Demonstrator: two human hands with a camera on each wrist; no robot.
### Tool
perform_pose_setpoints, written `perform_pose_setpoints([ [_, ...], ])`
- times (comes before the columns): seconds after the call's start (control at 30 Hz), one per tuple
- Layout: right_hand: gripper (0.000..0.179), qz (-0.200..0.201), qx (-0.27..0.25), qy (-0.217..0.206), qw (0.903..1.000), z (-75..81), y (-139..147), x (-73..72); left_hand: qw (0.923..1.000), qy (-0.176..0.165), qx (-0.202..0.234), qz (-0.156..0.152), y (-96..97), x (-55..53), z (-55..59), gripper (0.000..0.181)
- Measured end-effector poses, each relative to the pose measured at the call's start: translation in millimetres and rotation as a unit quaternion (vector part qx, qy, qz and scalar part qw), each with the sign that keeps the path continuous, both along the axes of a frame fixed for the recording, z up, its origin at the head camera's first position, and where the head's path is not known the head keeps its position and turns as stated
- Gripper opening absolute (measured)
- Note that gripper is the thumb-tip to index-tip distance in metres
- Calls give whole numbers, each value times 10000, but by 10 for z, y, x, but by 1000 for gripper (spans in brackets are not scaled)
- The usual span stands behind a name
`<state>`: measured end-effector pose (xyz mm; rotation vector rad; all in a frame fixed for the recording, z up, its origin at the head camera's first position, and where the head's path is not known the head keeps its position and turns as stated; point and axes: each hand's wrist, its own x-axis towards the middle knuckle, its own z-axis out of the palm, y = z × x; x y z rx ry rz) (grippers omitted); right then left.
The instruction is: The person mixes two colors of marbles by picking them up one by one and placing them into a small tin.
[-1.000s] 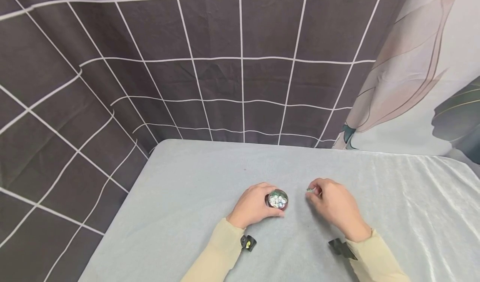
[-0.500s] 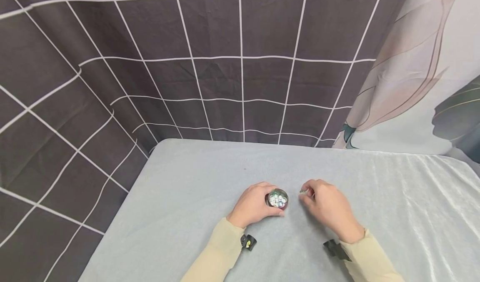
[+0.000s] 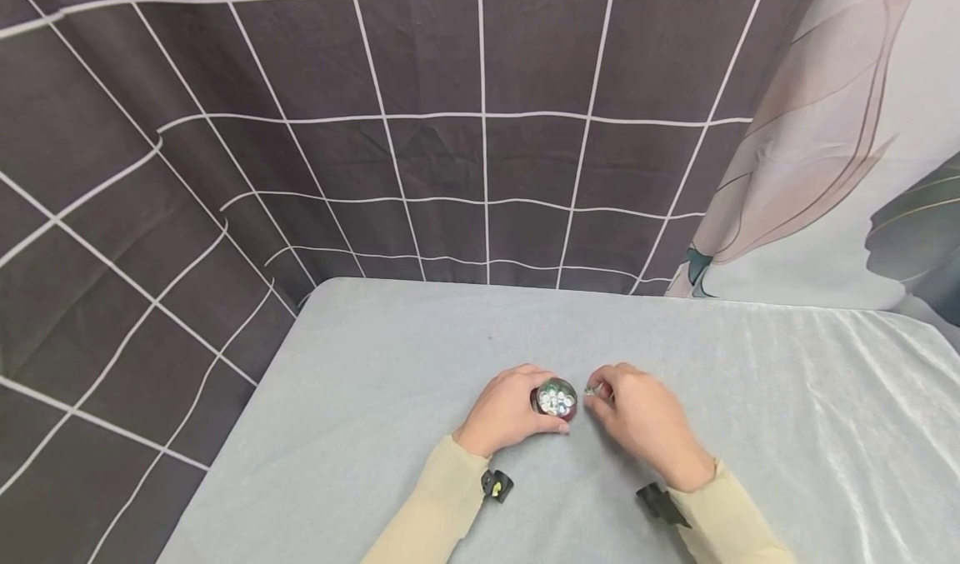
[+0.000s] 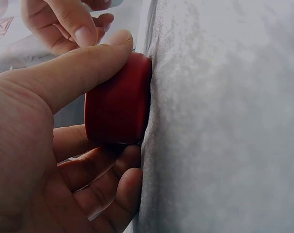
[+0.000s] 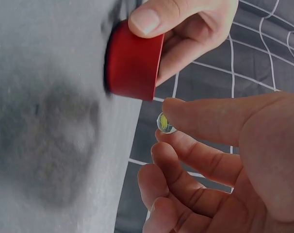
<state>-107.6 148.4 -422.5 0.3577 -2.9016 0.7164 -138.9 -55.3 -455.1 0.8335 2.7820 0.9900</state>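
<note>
My left hand grips a small red round tin, thumb on one side and fingers on the other. The tin stands upright on the cloth, its mouth facing up. In the head view several clear, shiny marbles lie inside it. Just right of the tin, my right hand pinches a clear glass marble with a yellow-green swirl between thumb and index finger. Its other fingers are loosely curled. In the right wrist view this marble is beside the tin's rim, apart from it.
A pale grey velvety cloth covers the table. Behind and to the left hangs a dark curtain with a white grid, and a leaf-patterned curtain is at the right. Each wrist wears a small black camera.
My right hand has moved left with the marble, from well right of the tin to close beside its rim. My left hand and the tin have stayed in place.
</note>
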Motion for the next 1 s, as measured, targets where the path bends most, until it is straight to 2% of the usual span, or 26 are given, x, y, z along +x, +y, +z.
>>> perform_pose_setpoints([
  [0.5, 13, 147, 17, 54, 9999, -12, -133, 13, 10000, 12, 46, -32, 6, -1, -1, 49],
  [0.8, 12, 102, 58, -138, 9998, -28, -188, 25, 10000, -44, 57, -6, 12, 2, -10, 50],
  [1.0, 13, 150, 93, -115, 9998, -28, -205, 25, 10000, 0, 56, -32, 12, -2, -8, 49],
])
